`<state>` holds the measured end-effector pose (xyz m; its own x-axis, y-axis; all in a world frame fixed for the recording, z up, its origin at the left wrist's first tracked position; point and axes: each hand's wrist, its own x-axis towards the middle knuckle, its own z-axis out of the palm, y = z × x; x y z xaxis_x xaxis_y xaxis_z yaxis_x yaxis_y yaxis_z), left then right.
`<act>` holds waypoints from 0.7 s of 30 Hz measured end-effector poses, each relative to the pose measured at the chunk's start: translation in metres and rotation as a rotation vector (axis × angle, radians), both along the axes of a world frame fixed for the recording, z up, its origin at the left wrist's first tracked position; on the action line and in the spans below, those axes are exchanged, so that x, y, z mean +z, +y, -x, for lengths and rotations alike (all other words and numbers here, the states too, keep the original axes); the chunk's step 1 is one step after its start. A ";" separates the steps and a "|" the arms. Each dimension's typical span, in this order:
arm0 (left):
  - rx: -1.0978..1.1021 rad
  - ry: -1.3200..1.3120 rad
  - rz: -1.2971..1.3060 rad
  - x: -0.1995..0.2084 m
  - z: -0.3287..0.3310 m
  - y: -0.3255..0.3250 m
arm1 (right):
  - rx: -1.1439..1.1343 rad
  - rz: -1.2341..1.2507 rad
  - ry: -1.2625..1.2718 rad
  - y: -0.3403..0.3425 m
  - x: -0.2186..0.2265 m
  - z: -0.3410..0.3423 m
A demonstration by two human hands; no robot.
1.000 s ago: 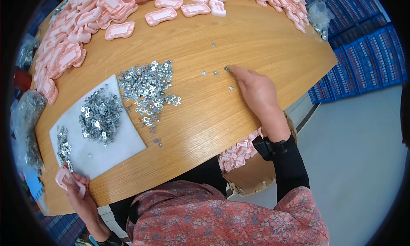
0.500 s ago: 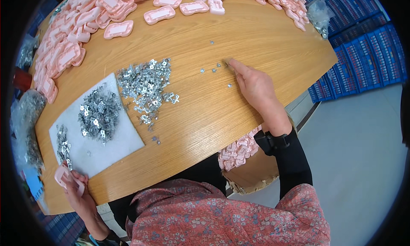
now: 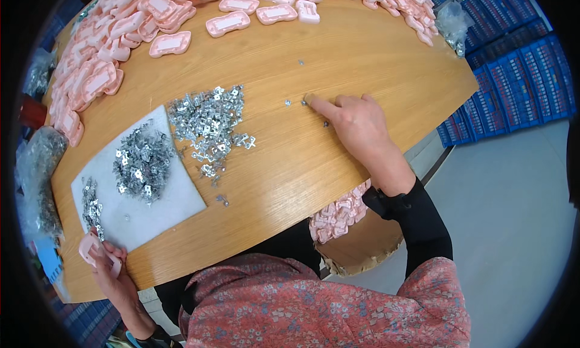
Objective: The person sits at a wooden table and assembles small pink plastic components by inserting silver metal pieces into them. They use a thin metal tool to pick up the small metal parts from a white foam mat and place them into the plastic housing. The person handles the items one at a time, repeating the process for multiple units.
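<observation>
Pink plastic shell (image 3: 90, 249) gripped in left hand (image 3: 113, 270), at near edge of white sheet (image 3: 163, 212). Right hand (image 3: 360, 124) over wooden table (image 3: 266, 161), index finger extended, tip at small metal piece (image 3: 304, 103); thumb hidden, grip cannot be told. Metal clip pile (image 3: 208, 121) on table right of sheet, second clip pile (image 3: 143, 167) on sheet. More shells (image 3: 228, 23) along far table edge.

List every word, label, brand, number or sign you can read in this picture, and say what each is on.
No text here is readable.
Blue stacks at right: rows of small pale marks, too small to read.
Blue item at the left edge: pale marks, too blurred to tell if they are writing.
Pink piece in the left hand: no lettering visible.
Metal pieces: no lettering visible.
</observation>
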<state>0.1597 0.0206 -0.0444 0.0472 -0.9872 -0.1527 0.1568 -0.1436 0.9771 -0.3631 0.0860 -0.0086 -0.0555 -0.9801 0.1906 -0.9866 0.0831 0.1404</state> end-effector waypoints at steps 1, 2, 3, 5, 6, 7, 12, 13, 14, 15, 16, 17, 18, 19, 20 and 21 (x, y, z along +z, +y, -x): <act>-0.005 -0.001 0.006 0.000 0.001 0.000 | 0.017 -0.006 -0.001 0.003 0.000 0.001; -0.009 -0.002 0.012 0.000 0.002 -0.001 | 0.034 -0.012 -0.002 0.006 -0.001 0.004; 0.009 0.001 0.013 0.000 0.004 0.000 | 0.049 -0.022 -0.007 0.009 -0.004 0.006; 0.044 0.007 0.016 0.000 0.008 0.002 | 0.028 -0.008 -0.099 0.009 -0.009 0.009; 0.040 0.010 0.015 0.000 0.007 0.002 | 0.014 0.001 -0.144 0.009 -0.011 0.010; 0.036 0.013 0.014 -0.001 0.005 0.001 | -0.003 0.036 -0.214 0.010 -0.013 0.011; 0.043 0.020 0.010 -0.002 0.004 0.001 | -0.265 -0.079 -0.379 0.007 0.001 0.002; 0.037 0.020 0.009 -0.003 0.002 0.001 | -0.218 -0.029 -0.387 0.006 0.000 0.001; 0.030 0.020 0.008 -0.003 0.001 0.000 | -0.171 0.020 -0.394 0.003 -0.001 0.000; 0.031 0.023 0.010 -0.003 0.001 0.000 | -0.124 0.067 -0.401 0.001 -0.002 -0.001; 0.032 0.026 0.012 -0.002 0.003 0.001 | -0.074 0.075 -0.344 0.000 -0.004 -0.001; 0.033 0.029 0.014 -0.001 0.005 0.001 | -0.023 0.082 -0.287 -0.002 -0.009 0.000; 0.029 0.028 0.011 0.000 0.005 0.001 | 0.030 0.090 -0.232 -0.003 -0.011 0.000; 0.025 0.027 0.007 0.001 0.006 0.000 | 0.030 0.091 -0.213 -0.004 -0.012 -0.001; 0.021 0.027 0.004 0.001 0.006 0.000 | 0.028 0.091 -0.194 -0.005 -0.012 -0.001; 0.026 0.022 0.004 0.001 0.006 0.001 | 0.028 0.093 -0.172 -0.006 -0.011 -0.001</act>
